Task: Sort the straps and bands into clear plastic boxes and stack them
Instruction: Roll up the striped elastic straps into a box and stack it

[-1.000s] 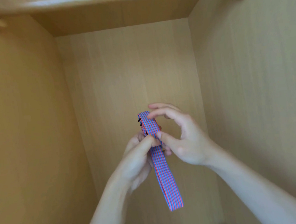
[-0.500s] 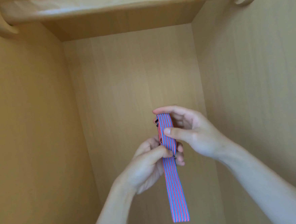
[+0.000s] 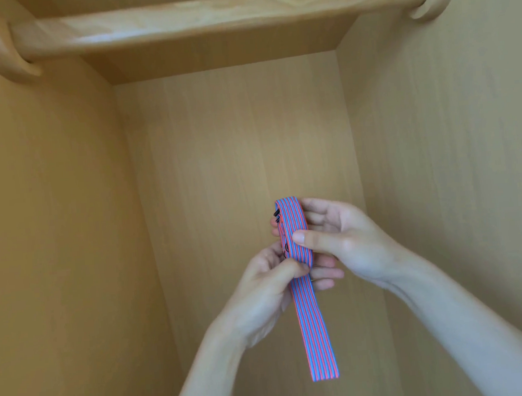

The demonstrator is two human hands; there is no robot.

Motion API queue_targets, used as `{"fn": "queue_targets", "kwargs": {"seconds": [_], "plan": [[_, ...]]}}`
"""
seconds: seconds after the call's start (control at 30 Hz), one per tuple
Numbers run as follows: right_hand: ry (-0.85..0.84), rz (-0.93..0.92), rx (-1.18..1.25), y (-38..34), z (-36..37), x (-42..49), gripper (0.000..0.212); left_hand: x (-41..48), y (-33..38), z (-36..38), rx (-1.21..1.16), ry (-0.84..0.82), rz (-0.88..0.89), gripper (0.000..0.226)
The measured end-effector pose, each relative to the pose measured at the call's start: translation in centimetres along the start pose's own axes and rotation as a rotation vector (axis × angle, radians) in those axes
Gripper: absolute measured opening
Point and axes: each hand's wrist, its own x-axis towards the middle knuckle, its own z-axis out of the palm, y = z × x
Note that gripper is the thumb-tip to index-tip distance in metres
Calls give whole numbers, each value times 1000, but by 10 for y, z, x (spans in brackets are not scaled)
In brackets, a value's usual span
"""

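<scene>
Right, from the head view: you had the striped strap (image 3: 315, 333) up in mid-air before the wardrobe's back panel (image 3: 239, 168), tail hanging free. Your left hand (image 3: 260, 293) pinched it at the fold's lower end, and your right hand (image 3: 341, 238) clamped the folded top, thumb in front, fingers behind (folding stage, I'd judge). Next called for wrapping in the tail, then finding a box; none showed. No readable writing anywhere.
</scene>
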Motion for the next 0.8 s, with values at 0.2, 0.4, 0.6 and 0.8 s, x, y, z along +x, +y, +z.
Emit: {"fn": "queue_targets", "kwargs": {"seconds": [0.2,0.4,0.6,0.8], "plan": [[79,-131,-90,0,1,1,43,1,-3,-2,6,80,16,21],[143,-257,-146,0,0,1,57,0,-6,-2,190,83,-38,30],[160,-339,-284,2,7,-1,59,-1,-5,-3,202,86,-44,27],[131,-406,-411,5,10,-5,56,-3,-3,-9,128,87,-47,22]]}}
